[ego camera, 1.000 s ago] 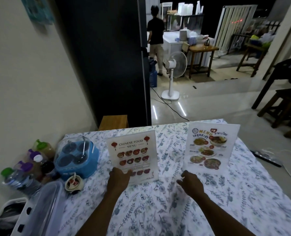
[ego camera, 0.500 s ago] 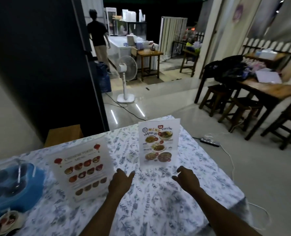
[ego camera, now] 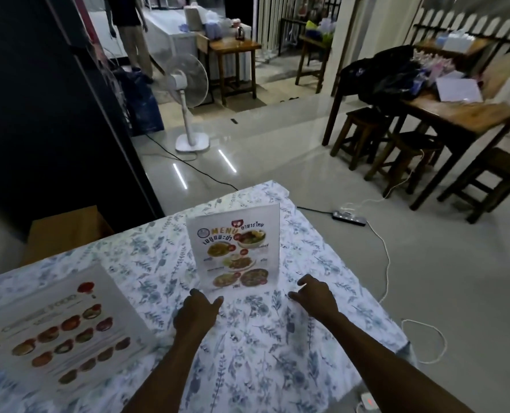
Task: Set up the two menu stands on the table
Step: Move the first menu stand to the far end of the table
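Both stands, Thai menu [ego camera: 235, 254] and Chinese menu [ego camera: 59, 326], stood upright on the tabletop [ego camera: 277, 347], facing the person. The left hand [ego camera: 198, 312] and right hand [ego camera: 314, 296] hovered flanking the Thai menu's base, fingers loosely spread and pinching nothing, probably to square it.

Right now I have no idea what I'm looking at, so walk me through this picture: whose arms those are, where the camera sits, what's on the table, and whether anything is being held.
There is no machine here. The picture comes from a wide-angle camera worn on a person's head, looking forward and down, so the two bare arms coming up from the bottom belong to the wearer.

They stand at a table covered with a floral tablecloth. Two menu stands are on it: the Thai food menu stand stands upright near the far edge, and the Chinese food menu stand is at the left, blurred.

The left hand and right hand sit low over the cloth just in front of the Thai menu, one to each side. Both are empty; neither grips a stand.

Beyond the table are a white standing fan, wooden tables and stools, and another person far back.
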{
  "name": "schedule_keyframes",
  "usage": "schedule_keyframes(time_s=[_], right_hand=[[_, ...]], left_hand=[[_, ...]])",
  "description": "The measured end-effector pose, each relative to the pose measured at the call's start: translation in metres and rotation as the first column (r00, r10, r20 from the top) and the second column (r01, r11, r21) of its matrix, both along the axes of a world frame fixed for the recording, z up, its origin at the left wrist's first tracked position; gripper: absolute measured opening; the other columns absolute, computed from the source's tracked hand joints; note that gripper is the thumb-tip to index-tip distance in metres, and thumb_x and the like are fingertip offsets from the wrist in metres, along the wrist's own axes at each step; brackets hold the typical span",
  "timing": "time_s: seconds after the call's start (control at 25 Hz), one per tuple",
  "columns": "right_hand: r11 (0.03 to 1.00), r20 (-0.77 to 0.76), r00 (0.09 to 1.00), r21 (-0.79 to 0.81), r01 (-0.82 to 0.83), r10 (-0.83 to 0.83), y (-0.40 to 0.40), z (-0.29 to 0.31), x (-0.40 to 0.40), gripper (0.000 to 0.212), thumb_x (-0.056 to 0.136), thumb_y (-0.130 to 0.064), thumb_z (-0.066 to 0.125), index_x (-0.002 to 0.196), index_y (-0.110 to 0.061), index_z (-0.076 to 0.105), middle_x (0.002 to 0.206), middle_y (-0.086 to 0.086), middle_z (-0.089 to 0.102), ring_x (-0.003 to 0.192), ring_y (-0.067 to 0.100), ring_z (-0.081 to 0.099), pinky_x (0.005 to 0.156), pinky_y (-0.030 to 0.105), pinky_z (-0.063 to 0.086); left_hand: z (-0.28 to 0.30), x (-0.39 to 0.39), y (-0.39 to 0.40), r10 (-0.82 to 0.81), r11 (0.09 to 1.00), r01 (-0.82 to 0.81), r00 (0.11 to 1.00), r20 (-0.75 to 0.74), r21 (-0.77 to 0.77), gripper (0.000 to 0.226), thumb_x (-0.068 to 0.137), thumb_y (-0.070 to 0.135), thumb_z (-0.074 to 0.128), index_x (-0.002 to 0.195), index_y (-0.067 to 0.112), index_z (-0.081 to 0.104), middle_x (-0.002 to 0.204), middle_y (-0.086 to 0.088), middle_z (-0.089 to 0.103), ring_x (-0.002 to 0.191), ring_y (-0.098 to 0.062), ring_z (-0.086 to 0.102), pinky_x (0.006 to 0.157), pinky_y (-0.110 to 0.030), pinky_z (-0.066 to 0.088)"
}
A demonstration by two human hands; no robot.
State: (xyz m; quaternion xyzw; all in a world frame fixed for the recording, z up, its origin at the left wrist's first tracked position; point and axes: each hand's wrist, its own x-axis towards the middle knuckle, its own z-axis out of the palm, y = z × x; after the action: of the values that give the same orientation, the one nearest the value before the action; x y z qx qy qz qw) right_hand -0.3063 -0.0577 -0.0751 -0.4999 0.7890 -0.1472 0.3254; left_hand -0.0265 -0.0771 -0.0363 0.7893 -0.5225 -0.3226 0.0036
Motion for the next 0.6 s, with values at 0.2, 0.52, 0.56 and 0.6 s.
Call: schedule_keyframes(time_s=[0.2, 0.52, 0.56, 0.6], right_hand=[[0.984, 0.064, 0.982, 0.012, -0.176, 0.175, -0.045, -0.021, 0.001, 0.055, 0.070, -0.041, 0.082, 0.117, -0.023, 0.057, 0.106, -0.001, 0.067, 0.100, 0.018, 0.064, 0.075, 0.027, 0.045], [0.933, 0.071, 0.930, -0.034, -0.359, 0.360, -0.060, -0.032, 0.006, 0.029, 0.089, -0.036, 0.057, 0.107, -0.022, 0.073, 0.108, -0.001, 0.075, 0.096, 0.017, 0.069, 0.082, 0.033, 0.054], [0.929, 0.052, 0.928, -0.038, -0.368, 0.369, -0.059, -0.029, 0.006, 0.028, 0.090, -0.035, 0.055, 0.107, -0.022, 0.073, 0.109, -0.001, 0.075, 0.096, 0.018, 0.069, 0.081, 0.032, 0.053], [0.926, 0.025, 0.926, -0.048, -0.374, 0.376, -0.057, -0.025, 0.007, 0.027, 0.091, -0.035, 0.055, 0.107, -0.022, 0.072, 0.108, -0.001, 0.075, 0.095, 0.017, 0.068, 0.078, 0.031, 0.052]], left_hand=[[-0.003, -0.007, -0.020, 0.080, 0.993, -0.096, 0.978, -0.194, -0.072, 0.065, 0.079, 0.037, 0.080, 0.133, 0.012, 0.054, 0.131, -0.013, 0.062, 0.118, -0.031, 0.061, 0.086, -0.034, 0.047], [-0.011, 0.000, -0.024, 0.111, 0.979, -0.148, 0.965, -0.238, -0.143, 0.054, 0.072, 0.052, 0.080, 0.116, 0.022, 0.072, 0.108, -0.003, 0.076, 0.098, -0.025, 0.071, 0.075, -0.033, 0.055], [-0.011, 0.001, -0.023, 0.106, 0.977, -0.146, 0.964, -0.242, -0.154, 0.054, 0.072, 0.052, 0.080, 0.116, 0.022, 0.072, 0.109, -0.003, 0.076, 0.098, -0.025, 0.071, 0.075, -0.033, 0.056], [-0.010, 0.002, -0.022, 0.092, 0.977, -0.135, 0.965, -0.247, -0.164, 0.054, 0.072, 0.052, 0.079, 0.117, 0.021, 0.072, 0.109, -0.003, 0.076, 0.098, -0.025, 0.071, 0.075, -0.033, 0.056]])
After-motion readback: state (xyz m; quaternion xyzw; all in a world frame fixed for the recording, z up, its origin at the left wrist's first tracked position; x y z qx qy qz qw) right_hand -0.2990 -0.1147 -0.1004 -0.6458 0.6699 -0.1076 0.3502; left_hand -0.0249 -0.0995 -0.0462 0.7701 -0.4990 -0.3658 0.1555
